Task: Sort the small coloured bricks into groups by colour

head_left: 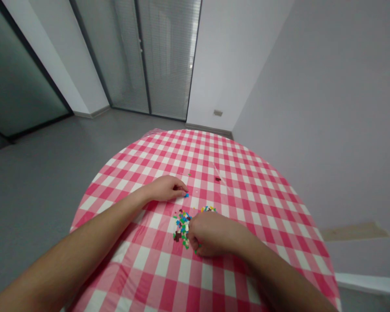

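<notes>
My left hand [167, 188] rests on the checked tablecloth, its thumb and index finger pinched at a small blue toy brick [186, 195]. To the right and nearer to me, my right hand [209, 234] reaches down at the edge of a pile of tiny coloured bricks [182, 222] in blue, green, white, yellow and dark brown. Its fingers are curled, and whatever they hold is hidden. A small dark brown piece [177, 236] lies at the pile's left side. More bricks [209, 209], some yellow and green, show just beyond the right hand's knuckles.
A round table with a red and white checked cloth [195, 147] stands before me. Farther out lie a dark brown piece [217, 179] and a tiny green piece [189, 174]. Glass doors [162, 60] stand behind, and a pale wall [328, 108] rises to the right.
</notes>
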A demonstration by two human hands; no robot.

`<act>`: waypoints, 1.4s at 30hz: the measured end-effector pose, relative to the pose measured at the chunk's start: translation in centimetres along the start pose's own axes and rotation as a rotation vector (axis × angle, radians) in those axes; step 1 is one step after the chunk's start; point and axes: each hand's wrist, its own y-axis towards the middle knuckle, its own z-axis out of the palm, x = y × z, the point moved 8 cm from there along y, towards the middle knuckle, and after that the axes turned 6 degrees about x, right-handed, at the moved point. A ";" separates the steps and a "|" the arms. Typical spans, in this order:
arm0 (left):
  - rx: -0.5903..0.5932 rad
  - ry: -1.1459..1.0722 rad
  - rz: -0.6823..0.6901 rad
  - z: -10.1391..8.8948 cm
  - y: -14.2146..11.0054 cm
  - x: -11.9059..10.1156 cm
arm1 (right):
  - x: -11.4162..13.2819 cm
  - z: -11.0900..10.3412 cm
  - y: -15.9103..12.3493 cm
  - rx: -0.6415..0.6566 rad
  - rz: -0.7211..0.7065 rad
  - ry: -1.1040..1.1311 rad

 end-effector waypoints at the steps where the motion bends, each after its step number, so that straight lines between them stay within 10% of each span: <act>1: 0.000 -0.001 0.000 0.0 0.0 0.0 | 0.3 -0.1 0.0 0.004 0.010 -0.029; 16: -0.006 -0.014 0.001 0.0 -0.1 -0.2 | -1.8 -1.2 0.2 -0.201 -0.153 0.288; 25: 0.011 0.002 0.015 0.0 -0.2 -0.5 | -13.4 -3.5 -0.4 -0.485 0.167 0.514; 34: -0.002 -0.057 -0.001 0.1 0.1 0.6 | -15.3 -5.8 2.2 -0.579 0.341 0.351; 42: -0.141 -0.645 -0.133 -1.5 0.3 5.4 | -16.4 -6.9 4.6 -0.771 0.407 0.356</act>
